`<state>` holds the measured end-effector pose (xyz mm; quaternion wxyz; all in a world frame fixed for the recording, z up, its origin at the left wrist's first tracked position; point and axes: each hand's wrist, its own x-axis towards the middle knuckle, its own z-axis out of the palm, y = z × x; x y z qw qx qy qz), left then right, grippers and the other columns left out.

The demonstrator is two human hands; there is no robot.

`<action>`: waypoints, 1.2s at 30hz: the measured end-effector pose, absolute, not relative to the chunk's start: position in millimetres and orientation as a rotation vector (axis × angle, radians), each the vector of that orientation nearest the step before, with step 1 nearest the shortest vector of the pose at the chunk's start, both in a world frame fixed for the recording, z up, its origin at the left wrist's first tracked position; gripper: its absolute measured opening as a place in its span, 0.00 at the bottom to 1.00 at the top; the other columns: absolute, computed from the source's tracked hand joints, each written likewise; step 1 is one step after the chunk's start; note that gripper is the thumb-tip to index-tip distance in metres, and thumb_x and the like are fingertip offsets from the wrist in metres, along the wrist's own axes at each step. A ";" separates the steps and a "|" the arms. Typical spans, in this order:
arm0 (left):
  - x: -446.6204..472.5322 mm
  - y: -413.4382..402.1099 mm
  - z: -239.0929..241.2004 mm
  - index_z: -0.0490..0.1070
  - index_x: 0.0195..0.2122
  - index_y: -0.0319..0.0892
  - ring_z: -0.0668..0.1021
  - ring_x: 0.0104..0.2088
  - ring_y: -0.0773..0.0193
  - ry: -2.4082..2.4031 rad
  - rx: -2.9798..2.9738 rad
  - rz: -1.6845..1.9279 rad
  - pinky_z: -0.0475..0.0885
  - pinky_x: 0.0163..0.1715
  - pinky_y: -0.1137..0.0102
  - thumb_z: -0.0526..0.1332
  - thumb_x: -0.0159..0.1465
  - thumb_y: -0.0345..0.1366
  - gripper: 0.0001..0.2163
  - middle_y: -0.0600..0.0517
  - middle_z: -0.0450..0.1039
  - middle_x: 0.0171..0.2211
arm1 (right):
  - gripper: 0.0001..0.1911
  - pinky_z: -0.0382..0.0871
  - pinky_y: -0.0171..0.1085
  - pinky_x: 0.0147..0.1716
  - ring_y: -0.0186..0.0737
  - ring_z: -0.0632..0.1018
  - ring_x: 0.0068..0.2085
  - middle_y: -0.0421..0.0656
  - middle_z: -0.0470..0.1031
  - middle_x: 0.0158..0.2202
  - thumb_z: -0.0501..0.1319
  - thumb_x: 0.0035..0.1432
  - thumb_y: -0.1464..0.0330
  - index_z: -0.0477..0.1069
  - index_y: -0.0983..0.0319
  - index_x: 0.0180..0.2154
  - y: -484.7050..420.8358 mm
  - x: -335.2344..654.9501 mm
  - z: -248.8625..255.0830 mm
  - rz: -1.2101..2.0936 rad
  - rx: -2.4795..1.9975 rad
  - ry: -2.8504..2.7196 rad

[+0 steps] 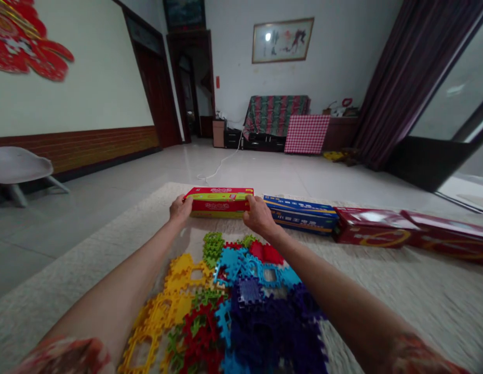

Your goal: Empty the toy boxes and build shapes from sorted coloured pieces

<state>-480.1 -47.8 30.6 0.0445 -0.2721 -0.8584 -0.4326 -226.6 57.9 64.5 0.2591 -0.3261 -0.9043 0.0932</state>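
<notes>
My left hand (181, 208) and my right hand (259, 215) grip the opposite ends of a red and yellow cardboard toy box (220, 202). The box lies flat on the rug, just beyond my hands. Closer to me, between my forearms, spreads a heap of interlocking plastic building pieces (226, 296) in yellow, green, red, blue and purple. A blue box (299, 214) lies just right of my right hand, apart from it. Beyond it lie two red boxes (372, 227) end to end.
A cream rug (381, 296) lies on the pale tile floor (109, 208). A white cable (222, 163) trails across the tiles. A white stool (19, 169) stands at the left. A cloth-covered sofa (276, 115) stands by the far wall, with dark curtains (408, 78) to its right.
</notes>
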 end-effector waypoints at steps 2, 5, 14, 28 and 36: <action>-478.2 -39.0 31.7 0.70 0.53 0.40 0.77 0.45 0.56 -2.683 -0.788 -1.339 0.69 0.42 0.68 0.54 0.64 0.42 0.19 0.45 0.79 0.45 | 0.22 0.70 0.49 0.49 0.55 0.73 0.51 0.58 0.69 0.52 0.56 0.52 0.75 0.65 0.65 0.52 61.2 -229.8 62.2 0.264 -0.886 -2.443; -468.9 -36.4 36.3 0.66 0.58 0.40 0.76 0.50 0.55 -2.707 -0.778 -1.327 0.68 0.47 0.67 0.55 0.63 0.40 0.22 0.42 0.75 0.52 | 0.25 0.69 0.51 0.52 0.57 0.71 0.56 0.60 0.61 0.60 0.57 0.51 0.76 0.64 0.66 0.53 53.2 -219.6 62.1 0.224 -0.822 -2.399; -391.3 -108.2 59.8 0.73 0.51 0.39 0.77 0.51 0.56 -2.482 -1.095 -1.336 0.70 0.52 0.65 0.54 0.62 0.36 0.18 0.43 0.75 0.53 | 0.16 0.70 0.50 0.52 0.51 0.76 0.50 0.52 0.76 0.48 0.54 0.57 0.69 0.72 0.62 0.46 9.6 -83.8 40.5 0.302 -0.726 -2.328; -137.1 -263.3 14.5 0.73 0.54 0.43 0.67 0.62 0.48 -1.934 -2.242 -0.985 0.64 0.60 0.50 0.62 0.62 0.45 0.21 0.41 0.68 0.59 | 0.18 0.65 0.51 0.56 0.48 0.72 0.55 0.53 0.72 0.53 0.51 0.58 0.66 0.70 0.62 0.48 -71.9 -13.1 -20.3 0.534 -0.934 -1.912; -111.6 -282.1 -1.1 0.67 0.59 0.50 0.59 0.66 0.43 -1.886 -2.388 -0.557 0.59 0.60 0.43 0.63 0.59 0.53 0.28 0.44 0.60 0.66 | 0.20 0.62 0.55 0.56 0.54 0.70 0.56 0.60 0.71 0.52 0.51 0.59 0.66 0.68 0.67 0.50 -79.7 -5.7 -21.3 0.380 -1.160 -1.821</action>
